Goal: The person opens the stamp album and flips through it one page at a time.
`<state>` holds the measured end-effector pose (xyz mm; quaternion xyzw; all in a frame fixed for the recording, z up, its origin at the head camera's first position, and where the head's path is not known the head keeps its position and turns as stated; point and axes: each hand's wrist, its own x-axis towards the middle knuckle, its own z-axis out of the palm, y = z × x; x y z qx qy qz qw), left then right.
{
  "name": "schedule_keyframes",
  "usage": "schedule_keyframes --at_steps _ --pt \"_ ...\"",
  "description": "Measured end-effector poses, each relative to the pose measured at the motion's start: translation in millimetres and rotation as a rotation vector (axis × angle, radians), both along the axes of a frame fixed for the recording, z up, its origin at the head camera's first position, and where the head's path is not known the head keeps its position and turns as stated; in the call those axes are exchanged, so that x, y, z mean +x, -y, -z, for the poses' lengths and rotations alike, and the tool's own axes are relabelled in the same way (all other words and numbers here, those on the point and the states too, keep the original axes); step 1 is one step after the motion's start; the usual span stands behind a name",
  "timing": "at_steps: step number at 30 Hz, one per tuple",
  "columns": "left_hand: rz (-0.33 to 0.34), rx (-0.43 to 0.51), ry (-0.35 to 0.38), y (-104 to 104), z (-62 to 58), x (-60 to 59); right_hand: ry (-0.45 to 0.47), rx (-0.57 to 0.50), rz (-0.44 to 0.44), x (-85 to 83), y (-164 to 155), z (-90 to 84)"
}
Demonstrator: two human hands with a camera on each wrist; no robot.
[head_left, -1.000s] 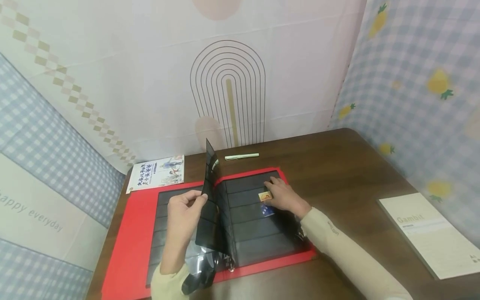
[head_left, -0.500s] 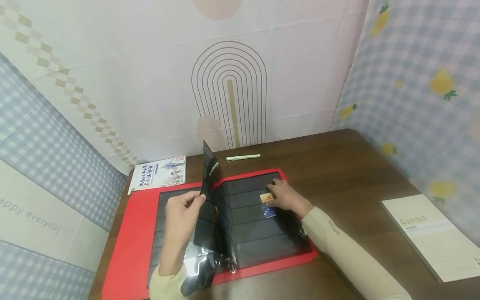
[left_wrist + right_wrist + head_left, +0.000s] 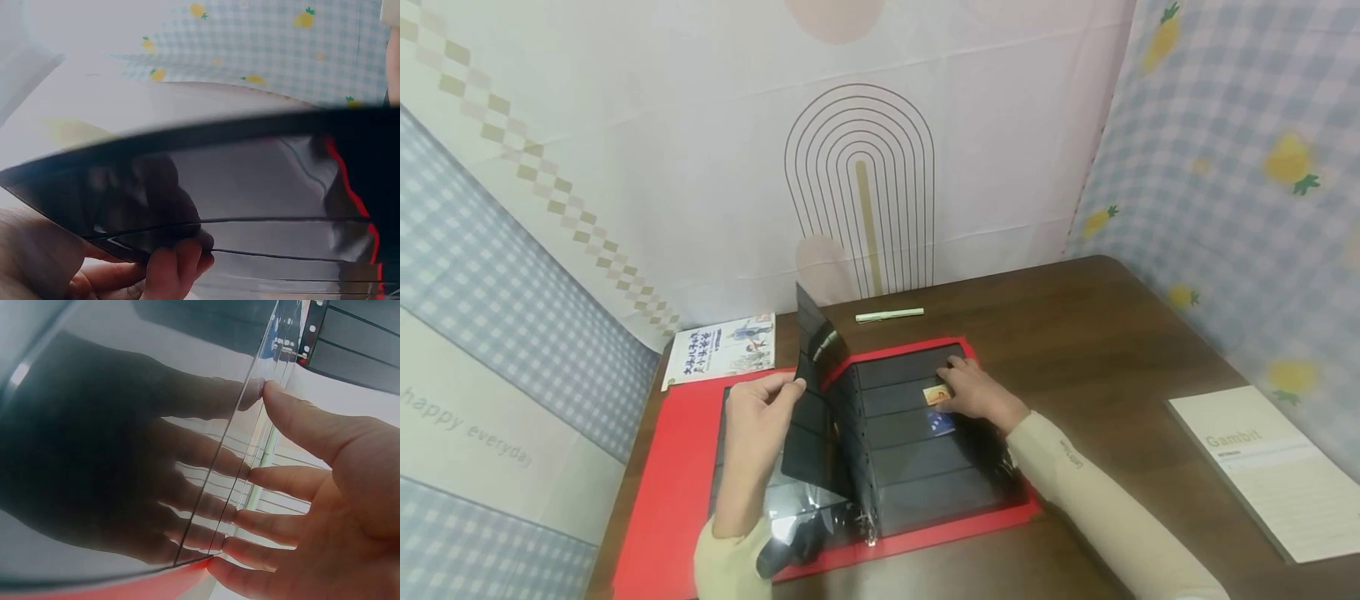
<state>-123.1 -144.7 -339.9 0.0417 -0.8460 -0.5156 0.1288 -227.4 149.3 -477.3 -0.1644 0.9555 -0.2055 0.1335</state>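
Note:
A red album (image 3: 673, 475) with black pocket pages lies spread on the table. My left hand (image 3: 762, 425) pinches the outer edge of one black page (image 3: 808, 446) between thumb and fingers, holding it raised and leaning left over the left side. In the left wrist view, the fingertips (image 3: 165, 272) grip that page's edge. My right hand (image 3: 976, 396) rests on the right-hand page (image 3: 917, 458), fingertips (image 3: 234, 547) spread against its glossy surface in the right wrist view. Beside its thumb sit a small yellow stamp-like piece (image 3: 936, 395) and a small blue one (image 3: 940, 423) just below.
A white picture booklet (image 3: 722, 347) lies at the back left, touching the album's top edge. A pale green pen (image 3: 889, 315) lies behind the album. A cream notebook marked Gambit (image 3: 1262, 467) is on the right side of the brown table (image 3: 1060, 325).
My left hand has drawn the raised page a little further left and down. My right hand stays in place on the right-hand page, by the two small pieces.

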Motion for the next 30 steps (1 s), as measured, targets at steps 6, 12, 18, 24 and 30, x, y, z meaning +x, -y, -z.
schedule_keyframes --at_steps 6,12,18,24,30 --pt "0.004 0.019 0.011 7.0 -1.9 -2.5 0.01 0.003 0.0 -1.8 -0.3 1.8" --pt "-0.023 0.02 -0.007 15.1 -2.5 2.8 0.002 0.002 -0.007 -2.4 0.2 0.7" --pt "-0.026 0.009 0.017 21.4 -2.6 4.1 0.007 0.003 -0.004 -1.6 -0.2 0.6" --pt "-0.016 0.025 0.043 26.1 -3.7 4.2 0.007 0.0 -0.006 -1.0 1.3 0.3" --pt "-0.041 0.03 0.06 28.3 -3.0 7.3 0.002 -0.002 -0.004 -1.7 -0.2 -1.2"
